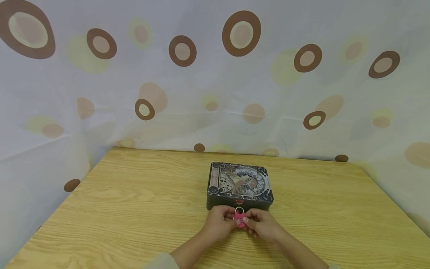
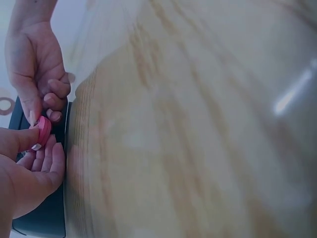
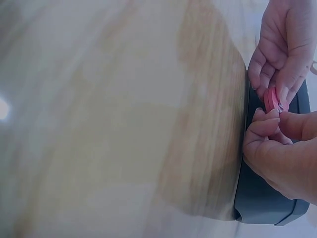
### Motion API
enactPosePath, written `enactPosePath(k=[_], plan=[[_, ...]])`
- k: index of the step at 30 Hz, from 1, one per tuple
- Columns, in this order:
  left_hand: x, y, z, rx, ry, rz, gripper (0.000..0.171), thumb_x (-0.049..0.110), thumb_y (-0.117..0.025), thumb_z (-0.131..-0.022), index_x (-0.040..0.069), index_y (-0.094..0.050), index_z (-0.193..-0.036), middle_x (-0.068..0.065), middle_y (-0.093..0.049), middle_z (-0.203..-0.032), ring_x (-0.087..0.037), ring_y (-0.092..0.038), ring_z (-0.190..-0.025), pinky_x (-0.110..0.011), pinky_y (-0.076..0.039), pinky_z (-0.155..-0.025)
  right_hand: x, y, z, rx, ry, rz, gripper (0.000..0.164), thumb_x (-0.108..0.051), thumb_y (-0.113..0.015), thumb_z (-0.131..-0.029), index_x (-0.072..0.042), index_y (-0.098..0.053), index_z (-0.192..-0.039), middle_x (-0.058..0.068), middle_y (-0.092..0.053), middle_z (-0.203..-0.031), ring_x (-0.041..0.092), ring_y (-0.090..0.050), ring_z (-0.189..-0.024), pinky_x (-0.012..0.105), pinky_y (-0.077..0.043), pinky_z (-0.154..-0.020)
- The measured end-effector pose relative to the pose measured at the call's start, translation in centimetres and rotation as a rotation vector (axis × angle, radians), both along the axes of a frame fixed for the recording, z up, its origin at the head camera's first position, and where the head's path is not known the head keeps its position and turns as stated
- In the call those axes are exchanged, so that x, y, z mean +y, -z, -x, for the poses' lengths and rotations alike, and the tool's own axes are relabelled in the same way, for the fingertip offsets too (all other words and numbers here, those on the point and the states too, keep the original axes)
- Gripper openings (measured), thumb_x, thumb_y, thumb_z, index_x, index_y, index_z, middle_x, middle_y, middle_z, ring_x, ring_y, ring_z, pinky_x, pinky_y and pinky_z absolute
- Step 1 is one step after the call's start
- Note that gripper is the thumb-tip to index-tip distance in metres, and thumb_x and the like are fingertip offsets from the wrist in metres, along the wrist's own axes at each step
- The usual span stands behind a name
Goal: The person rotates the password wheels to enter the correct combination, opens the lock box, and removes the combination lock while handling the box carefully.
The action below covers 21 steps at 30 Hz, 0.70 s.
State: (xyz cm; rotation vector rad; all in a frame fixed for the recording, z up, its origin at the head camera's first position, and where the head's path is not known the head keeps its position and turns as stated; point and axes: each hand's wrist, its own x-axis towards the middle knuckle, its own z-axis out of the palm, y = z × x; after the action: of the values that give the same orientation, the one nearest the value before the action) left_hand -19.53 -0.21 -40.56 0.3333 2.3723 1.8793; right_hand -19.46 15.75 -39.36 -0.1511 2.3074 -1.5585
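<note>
A pink padlock (image 1: 239, 219) with a metal shackle hangs at the red clasp (image 1: 239, 202) on the front of a dark, picture-lidded box (image 1: 240, 183). The left hand (image 1: 218, 224) pinches the padlock's left side with thumb and fingers. From the other side, the right hand (image 1: 263, 225) pinches its right edge. Both thumbs lie over its front face. In the right wrist view a small silvery part (image 3: 280, 107) shows on the padlock between the thumbs. The shackle is hidden from both wrist views.
The box stands lid down on a wood-grain table (image 1: 134, 201), towards its middle. Behind the table hangs a pale curtain (image 1: 201, 82) with brown, pink and yellow circles, which also runs along both sides.
</note>
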Motion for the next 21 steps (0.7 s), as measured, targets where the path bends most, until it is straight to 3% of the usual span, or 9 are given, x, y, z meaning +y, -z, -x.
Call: enactPosePath(k=[13, 21], plan=[[-0.19, 0.05, -0.07, 0.044, 0.007, 0.022, 0.016, -0.003, -0.065, -0.076, -0.012, -0.065, -0.089, -0.016, -0.066, -0.074, -0.006, -0.055, -0.060, -0.014, -0.047, -0.051, -0.15, -0.10, -0.01, 0.007, -0.003, 0.007, 0.015, -0.004, -0.051, -0.092, 0.011, -0.053, -0.092, -0.001, -0.047, -0.064, 0.010, -0.044, -0.059, 0.018, -0.037, -0.048], [-0.21, 0.06, -0.02, 0.019, 0.021, 0.010, 0.015, -0.005, -0.061, -0.081, -0.015, -0.064, -0.092, -0.018, -0.066, -0.075, -0.012, -0.058, -0.063, -0.018, -0.049, -0.052, -0.13, -0.23, -0.12, 0.003, -0.005, 0.008, 0.016, -0.005, -0.051, -0.092, 0.011, -0.053, -0.093, -0.001, -0.047, -0.064, 0.010, -0.044, -0.059, 0.019, -0.037, -0.049]])
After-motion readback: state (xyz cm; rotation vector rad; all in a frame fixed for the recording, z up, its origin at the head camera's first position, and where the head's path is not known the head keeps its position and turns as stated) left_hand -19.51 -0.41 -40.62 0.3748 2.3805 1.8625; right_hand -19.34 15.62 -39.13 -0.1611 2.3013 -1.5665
